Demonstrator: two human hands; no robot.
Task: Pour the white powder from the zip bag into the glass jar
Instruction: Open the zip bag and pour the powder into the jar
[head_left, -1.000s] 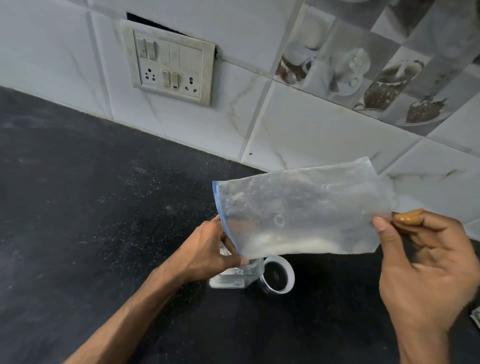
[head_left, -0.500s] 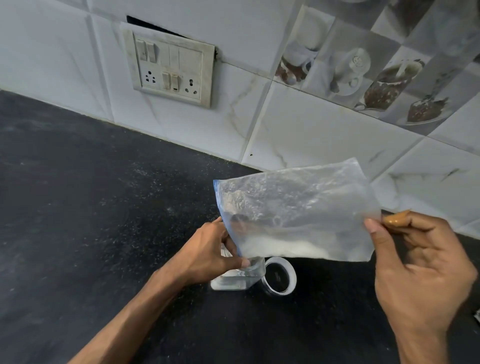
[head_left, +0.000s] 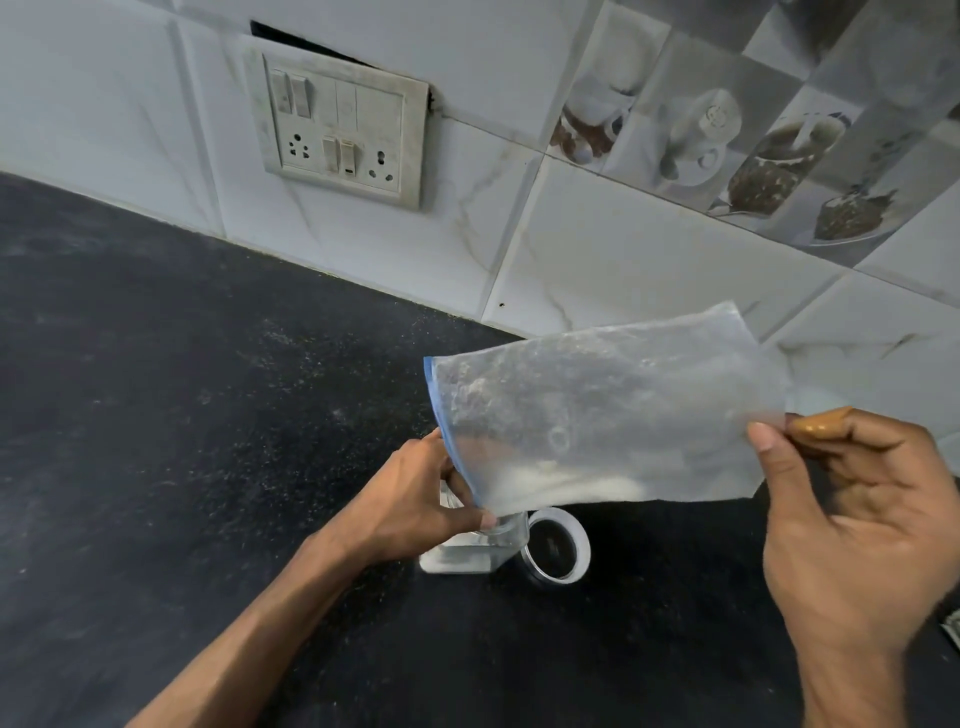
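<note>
A clear zip bag (head_left: 613, 415) with a blue zip edge hangs sideways in the air, its mouth at the left and tipped downward. White powder (head_left: 550, 480) lies along its lower edge, close to the mouth corner. That corner sits right over the small square glass jar (head_left: 475, 551) on the dark counter. My left hand (head_left: 415, 499) grips the jar's upper part and touches the bag's mouth corner. My right hand (head_left: 852, 525) pinches the bag's bottom right corner between thumb and fingers. The jar's opening is hidden by the bag and my left hand.
A round lid (head_left: 558, 551) with a white rim lies on the black speckled counter (head_left: 208, 441) just right of the jar. A tiled wall with a switch and socket plate (head_left: 337, 124) rises behind the counter.
The bag's closed right end, held by my right hand, dipped and then rose a little. The powder has gathered nearer the mouth corner. My left hand stays on the jar.
</note>
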